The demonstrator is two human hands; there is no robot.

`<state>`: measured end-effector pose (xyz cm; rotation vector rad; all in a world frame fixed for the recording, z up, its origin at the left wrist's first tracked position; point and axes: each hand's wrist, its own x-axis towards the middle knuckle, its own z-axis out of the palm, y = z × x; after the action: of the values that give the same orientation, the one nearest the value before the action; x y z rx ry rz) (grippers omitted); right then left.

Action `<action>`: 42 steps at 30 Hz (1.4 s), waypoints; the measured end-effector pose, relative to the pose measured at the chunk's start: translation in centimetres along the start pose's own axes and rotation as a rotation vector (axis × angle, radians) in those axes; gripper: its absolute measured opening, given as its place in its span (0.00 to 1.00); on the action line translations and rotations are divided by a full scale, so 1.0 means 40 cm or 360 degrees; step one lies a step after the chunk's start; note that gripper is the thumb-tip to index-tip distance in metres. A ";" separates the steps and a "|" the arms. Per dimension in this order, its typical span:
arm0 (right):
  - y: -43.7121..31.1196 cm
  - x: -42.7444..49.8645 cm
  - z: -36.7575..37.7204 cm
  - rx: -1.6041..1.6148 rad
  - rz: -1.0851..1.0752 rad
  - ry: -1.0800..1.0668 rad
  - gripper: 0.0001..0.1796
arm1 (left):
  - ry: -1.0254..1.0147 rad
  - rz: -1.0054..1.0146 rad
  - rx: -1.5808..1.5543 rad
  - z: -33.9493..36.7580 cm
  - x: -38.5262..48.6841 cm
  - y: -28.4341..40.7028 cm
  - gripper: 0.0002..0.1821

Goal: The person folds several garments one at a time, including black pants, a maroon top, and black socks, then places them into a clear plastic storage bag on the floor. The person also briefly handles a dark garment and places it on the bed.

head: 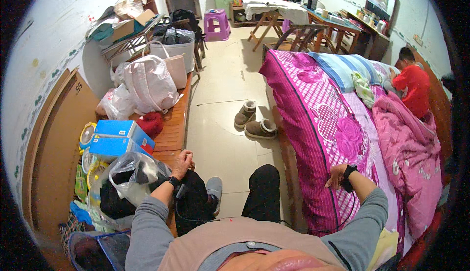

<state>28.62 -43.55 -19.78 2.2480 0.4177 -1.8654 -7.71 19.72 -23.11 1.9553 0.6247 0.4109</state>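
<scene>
Above my left knee, my left hand (pixel 182 164) has curled fingers, beside the edge of a slatted wooden bench (pixel 172 135); whether anything is inside is hidden. My right hand (pixel 336 175) rests against the magenta flowered bedding (pixel 341 135) of the bed, fingers pointing down and nothing visible in them. Both wrists carry black bands, with thin cables running near them. Close to my left forearm, a clear plastic bag (pixel 139 175) holds black and white items. Two blue boxes (pixel 114 146) are stacked behind that bag.
Brown fleece-lined boots (pixel 260 128) stand on the tiled floor (pixel 220 87) between bench and bed. White bags (pixel 150 82) crowd the bench; flattened cardboard (pixel 58 142) leans left. A person in red (pixel 413 87) sits on the bed beside a pink quilt (pixel 407 153). A purple stool (pixel 216 25) stands farther back.
</scene>
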 end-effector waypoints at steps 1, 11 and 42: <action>0.000 -0.002 0.000 -0.0087 0.0037 0.0074 0.26 | 0.0024 -0.0044 0.0064 -0.011 -0.009 -0.003 0.13; 0.057 -0.011 -0.030 0.0332 -0.0197 0.0009 0.37 | 0.0512 0.0402 0.0581 -0.100 -0.164 -0.060 0.16; -1.854 -0.618 0.926 -0.0739 -0.3100 0.0385 0.38 | 0.0033 -0.0886 0.1850 -0.828 -1.240 0.419 0.44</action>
<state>-34.64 12.07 -0.11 1.3513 3.3415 -1.2474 -61.34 8.34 5.73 2.6608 1.6089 -0.3957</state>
